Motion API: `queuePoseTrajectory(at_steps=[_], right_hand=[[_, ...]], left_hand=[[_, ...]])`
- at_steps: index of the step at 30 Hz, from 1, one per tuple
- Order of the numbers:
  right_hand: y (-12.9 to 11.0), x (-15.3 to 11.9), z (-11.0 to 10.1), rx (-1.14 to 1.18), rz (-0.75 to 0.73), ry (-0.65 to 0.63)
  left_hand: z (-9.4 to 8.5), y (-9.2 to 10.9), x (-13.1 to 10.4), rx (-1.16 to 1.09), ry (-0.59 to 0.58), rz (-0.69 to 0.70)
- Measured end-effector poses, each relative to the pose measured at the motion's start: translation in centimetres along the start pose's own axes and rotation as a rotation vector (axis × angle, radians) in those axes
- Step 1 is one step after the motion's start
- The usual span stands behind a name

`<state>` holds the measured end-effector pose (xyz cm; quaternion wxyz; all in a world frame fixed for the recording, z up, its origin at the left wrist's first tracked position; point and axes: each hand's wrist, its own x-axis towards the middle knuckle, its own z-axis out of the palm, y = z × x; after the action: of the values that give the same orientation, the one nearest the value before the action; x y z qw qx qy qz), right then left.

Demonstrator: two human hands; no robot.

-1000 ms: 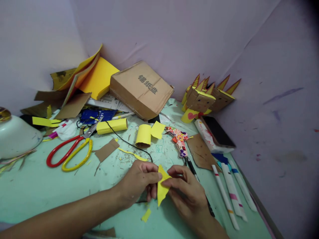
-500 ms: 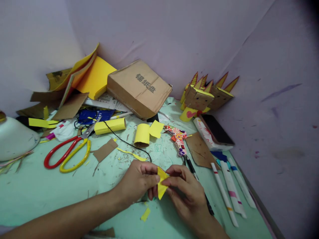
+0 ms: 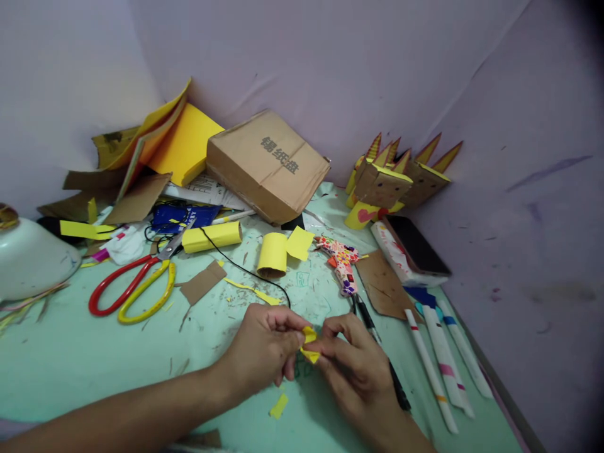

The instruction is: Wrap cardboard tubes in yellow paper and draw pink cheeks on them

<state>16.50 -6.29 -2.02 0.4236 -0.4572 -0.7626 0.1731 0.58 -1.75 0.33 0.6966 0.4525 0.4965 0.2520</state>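
Note:
A small folded yellow paper piece (image 3: 309, 355) is held between both hands above the green table covering (image 3: 198, 352). My left hand (image 3: 268, 346) pinches its left side with thumb and fingers. My right hand (image 3: 356, 358) grips the other side, its fingertips pressed on the paper and partly hiding it. A small yellow scrap (image 3: 279, 406) lies just below the hands. Behind them stands a short yellow tube (image 3: 272, 253) beside a square yellow paper (image 3: 300, 243). The floral glue gun (image 3: 343, 261) lies beyond my right hand.
Red and yellow scissors (image 3: 146, 277), a longer yellow tube (image 3: 212, 237) and cardboard scraps lie left. At the back are a cardboard box (image 3: 268, 165) and spiky cardboard figures (image 3: 382, 182). White markers (image 3: 431, 371) and a phone (image 3: 418, 244) sit right.
The yellow paper is more folded and shows smaller between the fingers. Both hands stay close together, and the view has shifted slightly.

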Motion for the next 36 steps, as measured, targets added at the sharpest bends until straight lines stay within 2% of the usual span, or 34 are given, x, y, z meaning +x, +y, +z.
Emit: queuePoseTrajectory(at_steps=[6, 16, 21, 30, 33, 36], right_hand=[[-0.5, 0.6, 0.2, 0.271, 0.239, 0.110], [-0.6, 0.4, 0.9, 0.561, 0.448, 0.110], [-0.7, 0.3, 1.0, 0.621, 0.490, 0.123], [-0.8, 0.1, 1.2, 0.626, 0.558, 0.190], [-0.8, 0.1, 1.2, 0.565, 0.520, 0.186], [-0.9, 0.2, 1.2, 0.572, 0.536, 0.238]], left_hand=[[0.3, 0.3, -0.2, 0.023, -0.005, 0.063], [0.9, 0.8, -0.7, -0.021, 0.010, 0.111], [0.9, 0.4, -0.7, 0.028, 0.027, 0.138], [0.4, -1.2, -0.7, 0.287, -0.020, 0.386], [0.5, -1.0, -0.7, 0.249, -0.030, 0.319], [0.5, -0.6, -0.5, 0.077, -0.061, 0.206]])
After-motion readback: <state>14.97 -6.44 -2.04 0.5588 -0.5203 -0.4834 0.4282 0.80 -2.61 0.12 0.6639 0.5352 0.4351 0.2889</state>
